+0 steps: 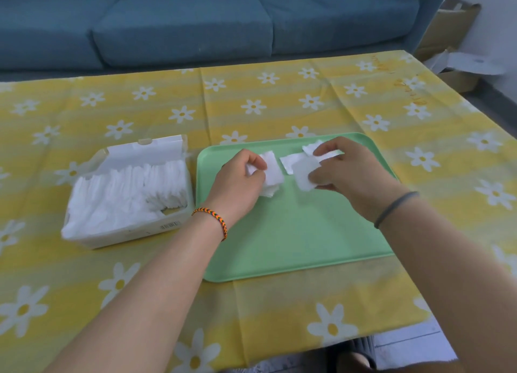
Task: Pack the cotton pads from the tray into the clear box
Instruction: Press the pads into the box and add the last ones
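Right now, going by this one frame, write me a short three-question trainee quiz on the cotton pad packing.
1. True or false: the clear box lies on the table to the left of the green tray.
2. Which hand grips a small stack of cotton pads? A) left hand B) right hand C) neither
3. Fill in: the lid of the clear box stands ____.

Key:
1. True. The box, already holding many pads, is beside the tray's left edge.
2. A. The right hand pinches a single pad, with loose pads lying on the tray between the hands.
3. Open.
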The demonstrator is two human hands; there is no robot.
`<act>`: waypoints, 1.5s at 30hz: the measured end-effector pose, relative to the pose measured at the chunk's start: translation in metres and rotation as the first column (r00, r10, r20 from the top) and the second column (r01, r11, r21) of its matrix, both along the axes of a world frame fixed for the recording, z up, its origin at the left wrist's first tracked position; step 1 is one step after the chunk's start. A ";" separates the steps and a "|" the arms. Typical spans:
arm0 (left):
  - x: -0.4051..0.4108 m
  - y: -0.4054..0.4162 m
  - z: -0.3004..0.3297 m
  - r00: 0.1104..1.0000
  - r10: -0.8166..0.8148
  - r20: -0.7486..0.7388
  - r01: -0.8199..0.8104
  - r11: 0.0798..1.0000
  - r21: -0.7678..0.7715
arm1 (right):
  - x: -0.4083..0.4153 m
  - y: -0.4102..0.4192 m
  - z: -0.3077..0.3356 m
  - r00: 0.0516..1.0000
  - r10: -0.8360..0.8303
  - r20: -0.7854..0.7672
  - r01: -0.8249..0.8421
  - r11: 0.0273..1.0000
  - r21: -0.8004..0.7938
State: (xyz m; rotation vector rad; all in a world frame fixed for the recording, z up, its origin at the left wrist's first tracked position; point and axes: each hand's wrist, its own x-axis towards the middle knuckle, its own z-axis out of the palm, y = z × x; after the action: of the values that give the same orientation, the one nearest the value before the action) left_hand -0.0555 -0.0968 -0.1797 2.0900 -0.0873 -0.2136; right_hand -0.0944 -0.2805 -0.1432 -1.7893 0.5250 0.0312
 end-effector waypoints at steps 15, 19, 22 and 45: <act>-0.007 -0.012 0.011 0.996 -0.058 -0.065 0.041 0.972 -0.230 | 0.005 0.026 0.006 0.999 -0.046 -0.026 0.049 0.990 0.131; -0.007 -0.013 0.015 0.993 -0.052 -0.110 0.024 0.971 -0.238 | 0.003 0.032 0.008 0.998 -0.043 -0.040 0.049 0.986 0.159; -0.009 -0.012 0.014 0.992 -0.061 -0.111 0.034 0.973 -0.227 | 0.003 0.033 0.007 0.997 -0.054 -0.054 0.062 0.984 0.166; -0.004 -0.003 0.005 0.997 -0.064 0.050 0.066 0.996 -0.054 | 0.001 -0.013 -0.014 0.953 0.248 -0.172 -0.294 0.636 -0.713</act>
State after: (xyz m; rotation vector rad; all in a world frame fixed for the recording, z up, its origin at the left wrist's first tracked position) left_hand -0.0593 -0.0998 -0.1745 2.0392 -0.1885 -0.1978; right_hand -0.0935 -0.2934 -0.1568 -2.6738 0.3081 0.0922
